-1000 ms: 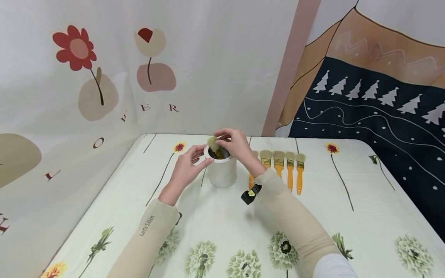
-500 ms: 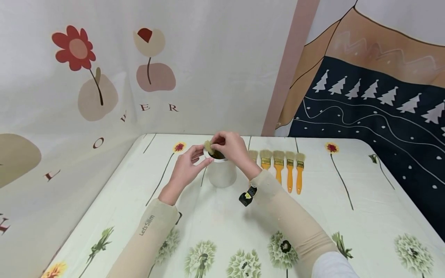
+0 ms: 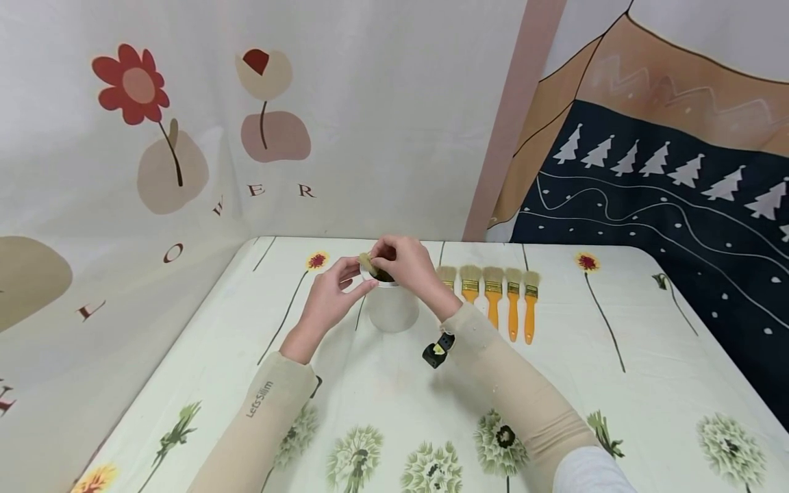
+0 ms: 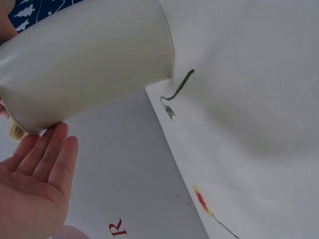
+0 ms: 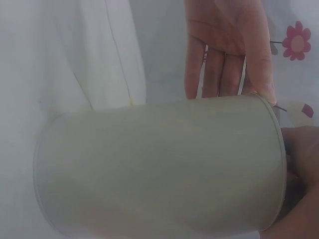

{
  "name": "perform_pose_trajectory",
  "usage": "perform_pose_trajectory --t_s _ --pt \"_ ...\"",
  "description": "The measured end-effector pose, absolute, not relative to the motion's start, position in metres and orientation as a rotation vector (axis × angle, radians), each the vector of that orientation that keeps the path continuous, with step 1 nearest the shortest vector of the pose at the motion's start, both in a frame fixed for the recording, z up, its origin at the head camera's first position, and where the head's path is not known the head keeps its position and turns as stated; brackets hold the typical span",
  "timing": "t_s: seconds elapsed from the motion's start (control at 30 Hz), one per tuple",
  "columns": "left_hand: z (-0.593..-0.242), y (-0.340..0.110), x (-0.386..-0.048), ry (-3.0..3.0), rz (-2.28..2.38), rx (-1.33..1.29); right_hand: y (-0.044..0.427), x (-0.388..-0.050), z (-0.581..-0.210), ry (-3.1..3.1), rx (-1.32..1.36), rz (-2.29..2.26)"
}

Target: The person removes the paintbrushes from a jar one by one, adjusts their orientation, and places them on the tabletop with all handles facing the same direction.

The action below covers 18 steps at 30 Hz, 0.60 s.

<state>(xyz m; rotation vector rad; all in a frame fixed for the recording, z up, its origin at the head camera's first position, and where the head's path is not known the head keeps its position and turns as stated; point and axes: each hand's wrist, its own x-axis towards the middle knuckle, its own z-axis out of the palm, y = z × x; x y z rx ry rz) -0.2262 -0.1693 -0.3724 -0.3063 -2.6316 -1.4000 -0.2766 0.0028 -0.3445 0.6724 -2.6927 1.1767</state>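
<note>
A white cylindrical container (image 3: 393, 311) stands upright on the table in the head view. My left hand (image 3: 331, 294) touches its rim, thumb in front and fingers at the far left side. In the left wrist view, the fairly straight fingers of that hand (image 4: 40, 174) rest against the container's wall (image 4: 94, 64). My right hand (image 3: 403, 263) pinches a paintbrush over the opening, its pale bristles (image 3: 366, 263) leaning toward the left rim. A bit of bristle (image 4: 16, 131) also shows in the left wrist view. The paintbrush's lower part is hidden inside the container.
Several paintbrushes (image 3: 493, 291) with orange handles lie in a row right of the container, bristles pointing away; my right forearm covers part of them. A flower-printed cloth (image 3: 382, 397) covers the table. A printed curtain (image 3: 394, 137) hangs behind.
My right hand has shifted slightly left and down over the opening, and the paintbrush's bristles have tilted toward the left rim. The left hand and container have stayed put.
</note>
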Motion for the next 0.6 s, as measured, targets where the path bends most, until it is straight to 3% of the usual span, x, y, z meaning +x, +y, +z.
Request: perform_pose_trajectory --t_s 0.6 --pt "-0.372 -0.169 -0.227 -2.630 -1.413 -0.303 0.021 -0.279 -0.321 -2.267 0.578 1.623"
